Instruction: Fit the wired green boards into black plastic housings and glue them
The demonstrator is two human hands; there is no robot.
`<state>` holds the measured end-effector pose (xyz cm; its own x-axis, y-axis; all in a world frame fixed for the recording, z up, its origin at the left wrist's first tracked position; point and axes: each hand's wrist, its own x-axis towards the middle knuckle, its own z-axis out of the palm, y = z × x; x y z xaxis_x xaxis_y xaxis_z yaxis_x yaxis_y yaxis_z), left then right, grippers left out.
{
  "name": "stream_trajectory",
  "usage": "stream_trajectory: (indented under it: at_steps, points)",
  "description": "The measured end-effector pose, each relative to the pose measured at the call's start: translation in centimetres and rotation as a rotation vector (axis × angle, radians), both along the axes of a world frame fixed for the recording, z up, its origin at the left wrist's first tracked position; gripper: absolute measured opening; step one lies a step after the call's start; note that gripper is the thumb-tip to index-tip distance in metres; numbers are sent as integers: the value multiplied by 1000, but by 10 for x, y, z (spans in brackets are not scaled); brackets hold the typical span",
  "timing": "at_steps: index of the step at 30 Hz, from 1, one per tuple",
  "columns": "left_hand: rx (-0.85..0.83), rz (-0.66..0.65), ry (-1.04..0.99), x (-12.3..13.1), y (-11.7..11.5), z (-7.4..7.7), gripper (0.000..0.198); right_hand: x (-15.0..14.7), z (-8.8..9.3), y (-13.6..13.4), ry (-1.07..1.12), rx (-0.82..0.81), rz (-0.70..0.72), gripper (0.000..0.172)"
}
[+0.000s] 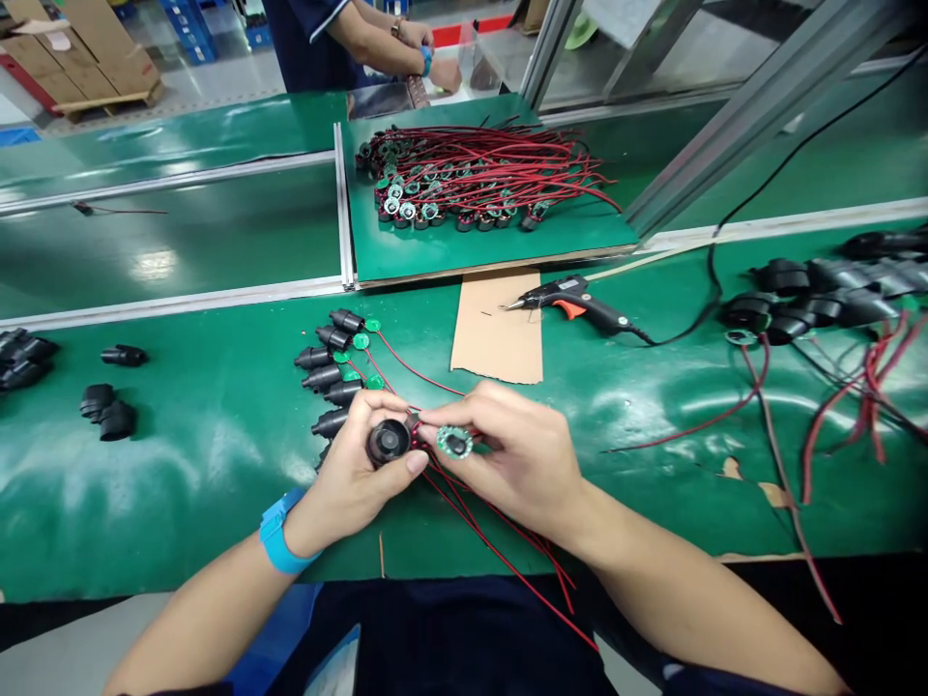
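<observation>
My left hand [352, 474] is wrapped round a black plastic housing [389, 441], its round open end facing up. Close beside it, my right hand [518, 459] pinches a small part with a round green circuit board [454, 442] and red wires. The two parts are near each other, and fingers hide where the wires run between them. Red wires [500, 556] trail down past the table's front edge. Just behind my left hand lie several black housings [319, 358] in a column, with green discs [361, 341] and red wires at their ends.
A glue gun [587, 304] rests by a cardboard piece [500, 329]. Behind, a raised green board [435, 259] holds many red-wired parts [478, 179]. Black housings with wires [819, 290] lie at right, loose black pieces [108, 411] at left. A metal post [761, 106] slants at right. Another person [311, 48] stands beyond.
</observation>
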<state>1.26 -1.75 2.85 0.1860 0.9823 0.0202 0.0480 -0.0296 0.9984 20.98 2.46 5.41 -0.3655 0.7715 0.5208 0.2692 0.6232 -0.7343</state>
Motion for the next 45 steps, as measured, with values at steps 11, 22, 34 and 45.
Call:
stream_trajectory:
  at_steps: [11, 22, 34, 45]
  points:
    - [130, -58, 318, -4, -5, -8, 33, 5, 11, 7, 108, -483, 117, 10]
    - [333, -129, 457, -8, -1, 0, 40, 15, 9, 8, -14, -501, 227, 15]
    - [334, -129, 447, -9, -2, 6, 43, 32, 14, 19, -131, -553, 358, 11]
    - [338, -108, 683, -20, -53, -20, 35, 10, -7, 14, -460, -446, 645, 28]
